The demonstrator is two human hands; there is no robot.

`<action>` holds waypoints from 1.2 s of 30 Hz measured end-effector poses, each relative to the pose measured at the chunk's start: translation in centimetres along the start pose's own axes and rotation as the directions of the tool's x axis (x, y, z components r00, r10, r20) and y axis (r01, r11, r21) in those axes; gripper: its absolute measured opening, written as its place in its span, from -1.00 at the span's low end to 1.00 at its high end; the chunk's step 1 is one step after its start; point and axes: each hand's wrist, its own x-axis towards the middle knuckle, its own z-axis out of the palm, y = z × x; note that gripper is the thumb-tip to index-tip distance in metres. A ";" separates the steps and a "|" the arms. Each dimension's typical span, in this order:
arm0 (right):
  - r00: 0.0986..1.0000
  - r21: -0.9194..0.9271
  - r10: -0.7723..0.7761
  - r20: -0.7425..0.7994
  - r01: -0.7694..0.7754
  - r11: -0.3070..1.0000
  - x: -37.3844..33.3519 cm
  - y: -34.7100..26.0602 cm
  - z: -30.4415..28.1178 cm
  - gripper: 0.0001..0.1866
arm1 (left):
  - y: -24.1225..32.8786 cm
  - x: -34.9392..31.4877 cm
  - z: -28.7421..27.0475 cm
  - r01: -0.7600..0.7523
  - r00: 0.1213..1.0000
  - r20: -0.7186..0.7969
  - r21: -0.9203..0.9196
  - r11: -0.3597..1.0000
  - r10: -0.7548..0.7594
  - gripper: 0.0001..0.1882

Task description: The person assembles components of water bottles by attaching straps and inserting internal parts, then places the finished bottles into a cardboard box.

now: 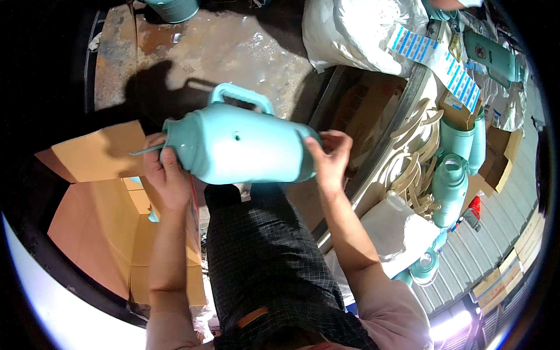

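Observation:
A mint-green thermos jug [251,146] lies on its side in the air in front of my body, its handle turned away from me. My left hand [166,172] is closed around the neck end, where a thin spout-like piece sticks out to the left. At the base end, my right hand [331,157] grips the jug with the thumb on the near side; some of its fingers are hidden behind. A small dark hole shows on the jug's side.
An open cardboard box [93,233] stands at my left. Along the right, a workbench carries cream curved handles [417,157], more green jugs [450,186] and a strip of blue-and-white labels [437,58]. A white sack [361,35] sits at the back, a green bucket [175,9] at the far left.

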 end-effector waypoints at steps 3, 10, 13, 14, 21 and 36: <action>0.737 0.277 0.671 0.087 -0.665 0.694 -0.8 1.9 -4.8 -0.37 | 0.1 -0.4 1.1 0.030 0.999 -0.024 -0.088 0.996 -0.032 -0.66; 0.827 -0.235 -0.494 0.268 0.553 0.799 -5.0 -8.2 -4.1 -0.76 | -8.9 -3.4 1.6 0.481 0.876 -0.066 0.181 0.858 -0.478 -0.38; 0.642 -0.505 -0.573 0.509 0.762 0.405 -0.8 -2.6 5.3 -0.88 | -10.5 -7.7 2.1 0.391 0.913 0.075 0.122 0.912 -0.401 -0.34; 0.582 -0.489 -0.550 0.599 0.810 0.324 1.7 2.8 7.6 -0.84 | -9.9 -8.8 3.4 0.474 0.875 0.108 0.010 0.880 -0.472 -0.36; 0.578 -0.441 -0.649 0.494 0.811 0.386 -0.1 -4.4 3.3 -0.83 | -11.7 -14.0 1.5 0.599 0.801 0.198 -0.221 0.770 -0.566 -0.35; 0.909 0.038 0.206 0.362 -0.235 0.971 1.4 7.3 1.1 -0.41 | 6.5 2.8 1.7 -0.148 0.950 0.293 0.108 0.983 0.111 -0.31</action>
